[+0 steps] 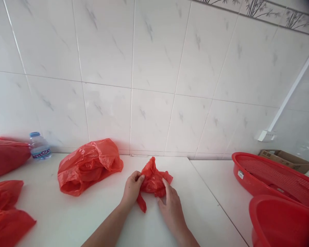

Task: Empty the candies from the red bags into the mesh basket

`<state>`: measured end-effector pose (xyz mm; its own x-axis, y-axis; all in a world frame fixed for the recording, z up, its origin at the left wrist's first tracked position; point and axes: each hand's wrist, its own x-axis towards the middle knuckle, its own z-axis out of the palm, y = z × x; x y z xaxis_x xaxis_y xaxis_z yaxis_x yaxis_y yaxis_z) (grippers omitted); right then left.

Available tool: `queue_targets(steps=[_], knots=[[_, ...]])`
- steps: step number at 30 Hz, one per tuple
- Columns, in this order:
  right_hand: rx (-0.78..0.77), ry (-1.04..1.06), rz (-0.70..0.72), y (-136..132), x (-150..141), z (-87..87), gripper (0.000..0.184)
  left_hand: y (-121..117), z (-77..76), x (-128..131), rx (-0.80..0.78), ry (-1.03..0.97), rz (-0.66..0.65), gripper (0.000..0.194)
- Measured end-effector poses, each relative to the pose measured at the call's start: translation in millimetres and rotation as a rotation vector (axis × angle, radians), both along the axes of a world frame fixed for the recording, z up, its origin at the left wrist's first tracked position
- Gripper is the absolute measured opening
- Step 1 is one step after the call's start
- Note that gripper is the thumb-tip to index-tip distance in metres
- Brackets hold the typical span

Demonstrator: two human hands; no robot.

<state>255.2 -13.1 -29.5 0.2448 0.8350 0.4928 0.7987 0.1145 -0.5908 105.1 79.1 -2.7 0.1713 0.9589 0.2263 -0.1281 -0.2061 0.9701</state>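
Note:
A small, crumpled red plastic bag (153, 181) lies on the white table between my two hands, with one loose end hanging toward me. My left hand (132, 188) pinches its left edge between thumb and fingers. On the other side, my right hand (170, 202) rests its fingertips against the bag, thumb and fingers apart. What the bag holds, if anything, is hidden. Left of my hands sits a larger puffed red plastic bag (91, 166) with an open mouth facing me.
At the far left are more red bags (7, 212) and a small water bottle (39, 147) with a blue cap. To the right stand a red mesh basket (249, 178), a red basin (260, 219) and a cardboard box (288, 159). A tiled wall (154, 68) rises behind the table.

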Motion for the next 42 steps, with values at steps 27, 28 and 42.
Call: queue_targets(steps=[27,28,42], knots=[[-0.013,0.843,-0.006,8.7,18.2,17.7,0.034,7.2,-4.0,-26.5,-0.018,-0.024,-0.115,0.050],[-0.013,0.883,0.038,7.7,18.8,19.3,0.033,4.0,-4.0,-23.3,0.011,0.012,-0.141,0.043],[-0.088,1.188,0.188,6.9,13.9,30.7,0.017,-27.9,10.2,6.0,-0.116,-0.210,-0.184,0.017]])
